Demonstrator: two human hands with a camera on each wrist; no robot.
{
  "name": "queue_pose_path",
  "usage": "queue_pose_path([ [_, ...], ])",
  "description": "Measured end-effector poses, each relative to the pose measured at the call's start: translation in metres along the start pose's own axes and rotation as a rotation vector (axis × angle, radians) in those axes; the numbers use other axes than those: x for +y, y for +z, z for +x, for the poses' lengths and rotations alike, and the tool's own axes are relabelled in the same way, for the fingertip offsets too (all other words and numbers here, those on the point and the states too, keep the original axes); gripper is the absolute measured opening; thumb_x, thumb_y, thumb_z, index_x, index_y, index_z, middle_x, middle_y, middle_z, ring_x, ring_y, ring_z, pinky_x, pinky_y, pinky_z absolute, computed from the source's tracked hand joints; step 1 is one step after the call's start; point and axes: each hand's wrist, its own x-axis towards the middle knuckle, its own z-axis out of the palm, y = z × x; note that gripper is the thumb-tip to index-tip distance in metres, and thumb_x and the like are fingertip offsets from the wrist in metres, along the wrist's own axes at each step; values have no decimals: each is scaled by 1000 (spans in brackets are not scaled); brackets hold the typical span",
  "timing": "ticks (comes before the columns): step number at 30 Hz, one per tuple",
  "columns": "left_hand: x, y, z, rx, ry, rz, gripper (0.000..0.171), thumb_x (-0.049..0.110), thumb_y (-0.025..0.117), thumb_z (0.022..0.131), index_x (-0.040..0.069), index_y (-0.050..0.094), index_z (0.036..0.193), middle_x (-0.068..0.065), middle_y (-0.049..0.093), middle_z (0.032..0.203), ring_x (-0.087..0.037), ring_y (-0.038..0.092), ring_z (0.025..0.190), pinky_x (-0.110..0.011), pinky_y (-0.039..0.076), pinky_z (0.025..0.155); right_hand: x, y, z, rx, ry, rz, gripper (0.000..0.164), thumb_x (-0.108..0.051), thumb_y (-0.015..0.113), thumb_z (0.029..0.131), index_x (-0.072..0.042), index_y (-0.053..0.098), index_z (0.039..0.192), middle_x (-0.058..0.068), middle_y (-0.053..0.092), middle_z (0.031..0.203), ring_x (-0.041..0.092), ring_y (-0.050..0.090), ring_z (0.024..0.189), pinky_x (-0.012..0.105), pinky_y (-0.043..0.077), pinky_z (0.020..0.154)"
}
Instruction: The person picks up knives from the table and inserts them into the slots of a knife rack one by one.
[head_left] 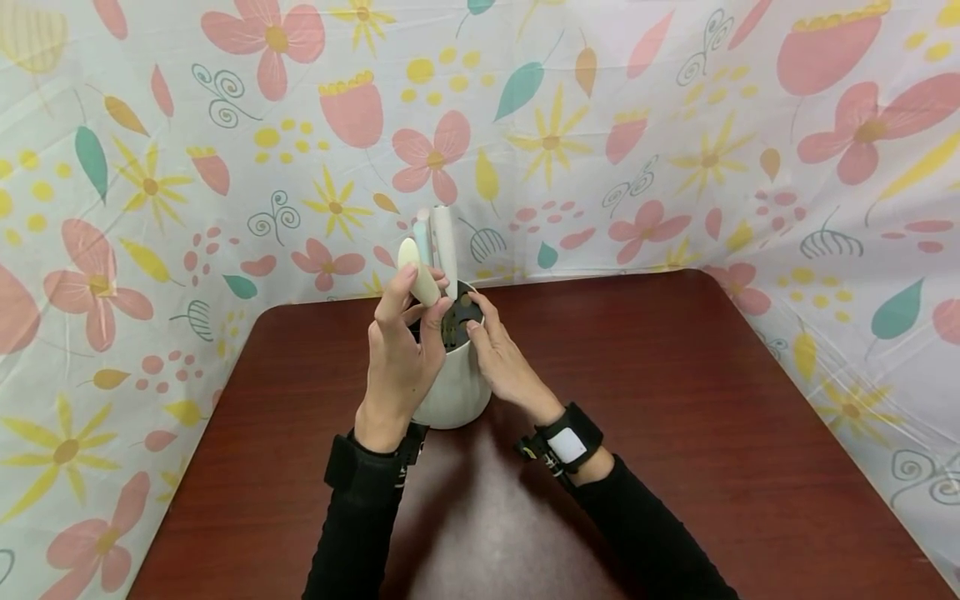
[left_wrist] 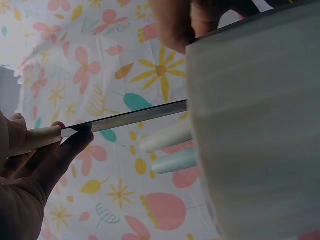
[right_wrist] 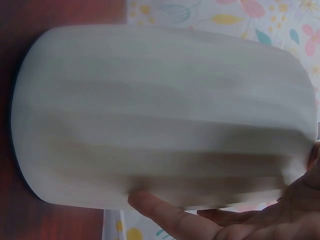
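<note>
My left hand (head_left: pixel 399 358) pinches the cream handle of a knife (head_left: pixel 418 273) above a round off-white knife holder (head_left: pixel 452 396). In the left wrist view the bare blade (left_wrist: pixel 132 118) runs from the fingers to the holder's rim; its tip is hidden there. Two more handles, one white (head_left: pixel 446 250) and one pale blue (head_left: pixel 422 237), stick up from the holder. At the right side of its rim, my right hand (head_left: pixel 508 358) grips the holder, thumb over the dark slotted top (head_left: pixel 468 307). Along the ribbed outer wall (right_wrist: pixel 150 100) lies one of its fingers (right_wrist: pixel 165 212).
The holder stands upright on a dark red-brown wooden table (head_left: pixel 637 400). Behind and at both sides hangs a white cloth (head_left: pixel 570 167) printed with flowers and leaves, meeting the table's back edge just behind the holder.
</note>
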Motion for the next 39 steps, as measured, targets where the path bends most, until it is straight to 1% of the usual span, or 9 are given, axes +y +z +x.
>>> queue_pose_path([
  [4, -4, 3, -2, -8, -24, -1, 74, -4, 60, 98, 24, 20, 153, -26, 62, 117, -34, 72, 105, -42, 63, 84, 0, 1, -1, -2, 5, 2, 51, -43, 27, 111, -33, 17, 160, 7, 23, 167, 33, 26, 154, 62, 29, 120],
  [9, -8, 6, -5, -23, -36, -11, 74, -6, 61, 96, 22, 21, 152, -26, 62, 117, -33, 72, 105, -41, 63, 83, 2, 1, -4, 3, 14, -3, 51, -44, 27, 111, -33, 17, 160, 4, 21, 168, 32, 23, 155, 62, 28, 121],
  [14, -11, 10, -6, -40, -46, -32, 73, -6, 61, 96, 21, 23, 152, -26, 62, 117, -33, 70, 107, -40, 63, 84, 3, 0, -6, 14, 19, -9, 51, -44, 27, 111, -32, 17, 160, 2, 22, 168, 32, 25, 155, 62, 29, 120],
  [22, -19, 13, -9, -49, -63, -7, 71, -4, 61, 97, 17, 22, 152, -26, 62, 117, -33, 71, 108, -38, 63, 80, 2, -1, -4, 15, 17, -18, 52, -45, 26, 111, -33, 16, 161, 2, 21, 168, 31, 25, 155, 61, 29, 121],
  [28, -25, 14, -15, -59, -91, -12, 71, -5, 62, 96, 14, 22, 152, -25, 62, 116, -34, 72, 106, -40, 63, 79, 2, 0, -7, 3, 34, -22, 51, -45, 25, 111, -33, 15, 161, 2, 19, 169, 32, 25, 155, 62, 29, 120],
  [32, -29, 16, -17, -93, -123, -3, 66, -1, 61, 98, 11, 22, 150, -25, 64, 117, -33, 72, 107, -38, 63, 83, 0, 0, -6, 11, 28, -24, 51, -44, 25, 112, -33, 16, 160, 2, 20, 169, 33, 27, 153, 62, 31, 119],
  [34, -31, 17, -17, -110, -135, 14, 63, 3, 61, 99, 10, 23, 149, -24, 66, 117, -33, 73, 108, -37, 62, 87, 0, 0, -5, 15, 22, -19, 51, -44, 26, 112, -33, 17, 160, 3, 21, 168, 33, 27, 153, 62, 30, 119],
  [38, -37, 19, -17, -118, -151, 22, 61, 5, 62, 99, 9, 24, 147, -23, 67, 113, -32, 72, 107, -38, 60, 93, 0, 0, -2, 7, 15, -16, 50, -44, 26, 112, -34, 16, 160, 5, 21, 168, 33, 27, 153, 62, 31, 119],
  [39, -38, 20, -17, -120, -153, 20, 61, 4, 62, 99, 9, 25, 147, -23, 66, 113, -33, 72, 107, -38, 60, 91, 0, 0, -1, 3, 17, -16, 50, -44, 26, 112, -35, 16, 160, 5, 22, 168, 33, 28, 153, 62, 31, 119],
])
